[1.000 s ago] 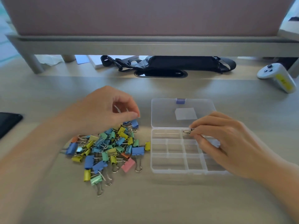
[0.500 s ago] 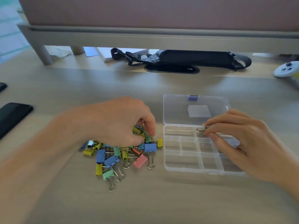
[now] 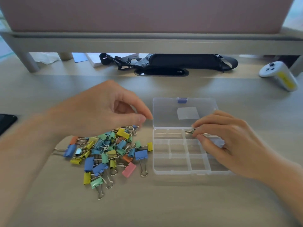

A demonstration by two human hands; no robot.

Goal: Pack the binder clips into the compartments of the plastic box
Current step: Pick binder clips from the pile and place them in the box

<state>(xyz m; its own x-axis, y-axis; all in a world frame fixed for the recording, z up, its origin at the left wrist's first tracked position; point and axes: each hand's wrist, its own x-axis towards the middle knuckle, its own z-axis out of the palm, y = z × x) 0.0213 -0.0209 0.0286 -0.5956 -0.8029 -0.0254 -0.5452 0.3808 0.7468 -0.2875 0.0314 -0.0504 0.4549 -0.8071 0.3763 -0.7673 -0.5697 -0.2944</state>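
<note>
A clear plastic box (image 3: 172,172) lies open on the desk, its lid (image 3: 164,112) flat behind it with a purple latch (image 3: 182,100). Its compartments look bare. Left of the box is a loose pile of coloured binder clips (image 3: 108,149). My left hand (image 3: 101,110) hovers over the pile's far edge with thumb and forefinger pinched; a thin wire handle shows inside the curl, the clip's body hidden. My right hand (image 3: 229,141) rests across the box's right side and pinches a small binder clip (image 3: 189,131) by its body, over the back right compartment.
A black phone (image 3: 6,122) lies at the left edge. Under the raised shelf (image 3: 147,41) at the back sit a black bag (image 3: 172,63), papers (image 3: 93,60) and a cable slot (image 3: 161,72). A white controller (image 3: 278,74) with a yellow label lies at the back right.
My left hand dipped into the pile and has lifted again, fingers pinched. My right hand kept its clip at the same compartment. The view shifted slightly.
</note>
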